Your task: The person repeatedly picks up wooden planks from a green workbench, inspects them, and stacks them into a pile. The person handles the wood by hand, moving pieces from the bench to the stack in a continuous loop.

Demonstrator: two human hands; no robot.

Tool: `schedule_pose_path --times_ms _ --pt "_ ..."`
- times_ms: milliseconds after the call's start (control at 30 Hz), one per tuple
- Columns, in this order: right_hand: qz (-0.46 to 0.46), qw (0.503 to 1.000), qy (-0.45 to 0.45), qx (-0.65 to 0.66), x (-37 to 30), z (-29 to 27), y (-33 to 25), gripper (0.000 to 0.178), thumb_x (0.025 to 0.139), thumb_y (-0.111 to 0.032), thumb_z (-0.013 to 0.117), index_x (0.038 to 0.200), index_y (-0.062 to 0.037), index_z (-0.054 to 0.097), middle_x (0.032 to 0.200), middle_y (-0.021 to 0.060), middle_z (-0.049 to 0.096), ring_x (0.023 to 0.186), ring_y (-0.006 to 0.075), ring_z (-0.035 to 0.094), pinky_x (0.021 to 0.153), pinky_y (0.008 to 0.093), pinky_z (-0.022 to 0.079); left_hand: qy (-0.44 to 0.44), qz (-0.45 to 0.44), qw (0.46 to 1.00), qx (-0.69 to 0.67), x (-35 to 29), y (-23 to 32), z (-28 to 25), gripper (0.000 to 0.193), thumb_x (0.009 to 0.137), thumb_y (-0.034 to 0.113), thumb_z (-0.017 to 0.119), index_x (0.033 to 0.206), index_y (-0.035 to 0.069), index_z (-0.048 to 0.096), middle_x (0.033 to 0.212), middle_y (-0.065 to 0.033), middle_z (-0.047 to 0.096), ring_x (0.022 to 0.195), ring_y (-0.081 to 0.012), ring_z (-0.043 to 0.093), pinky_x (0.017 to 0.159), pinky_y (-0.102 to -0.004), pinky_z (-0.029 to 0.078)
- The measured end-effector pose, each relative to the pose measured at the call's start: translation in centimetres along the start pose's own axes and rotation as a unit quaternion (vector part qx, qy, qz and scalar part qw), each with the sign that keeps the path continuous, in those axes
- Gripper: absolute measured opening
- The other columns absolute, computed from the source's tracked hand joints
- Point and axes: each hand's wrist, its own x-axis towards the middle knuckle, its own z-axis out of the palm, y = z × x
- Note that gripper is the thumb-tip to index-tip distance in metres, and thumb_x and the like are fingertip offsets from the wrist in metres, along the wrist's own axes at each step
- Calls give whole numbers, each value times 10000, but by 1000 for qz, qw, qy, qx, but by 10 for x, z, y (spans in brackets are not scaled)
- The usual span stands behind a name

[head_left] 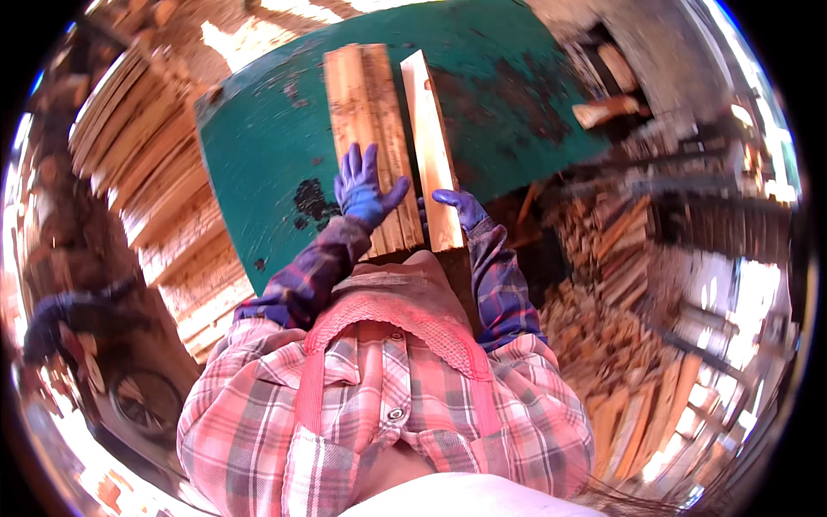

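On the green tabletop (pixel 267 129) lie a few rough wooden planks (pixel 362 95) side by side, their long edges running away from me. My left hand (pixel 362 188), in a purple-blue glove, rests flat on their near half with fingers spread. Just to the right, apart by a narrow gap, is a paler wooden board (pixel 431 142), tilted slightly up on edge. Around its near end my gloved right hand (pixel 463 208) is closed, thumb on the right side; its fingers are mostly hidden, with purple fingertips showing in the gap.
Stacked long boards (pixel 151 155) stand left of the table. To the right is a large heap of short wood pieces (pixel 594 345), with longer boards (pixel 642 414) nearer me. A wood chunk (pixel 606 112) lies by the table's right corner. Another person (pixel 73 314) is at the far left.
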Motion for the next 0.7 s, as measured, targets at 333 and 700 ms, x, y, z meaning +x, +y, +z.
schedule_pose_path --times_ms 333,700 --pt "-499 547 671 -30 -297 -95 23 647 800 -183 727 1367 -44 450 1052 122 613 933 215 621 783 341 526 -83 96 958 256 24 -66 66 862 835 681 494 1479 135 321 1567 -130 194 1436 -335 171 1122 -546 189" --pt "-44 38 998 -10 -566 -86 220 823 760 -236 638 1474 -55 272 1401 245 306 1159 412 504 974 486 470 -80 118 972 186 42 -93 71 773 874 579 526 1461 109 348 1534 -139 253 1392 -327 248 1107 -523 242"
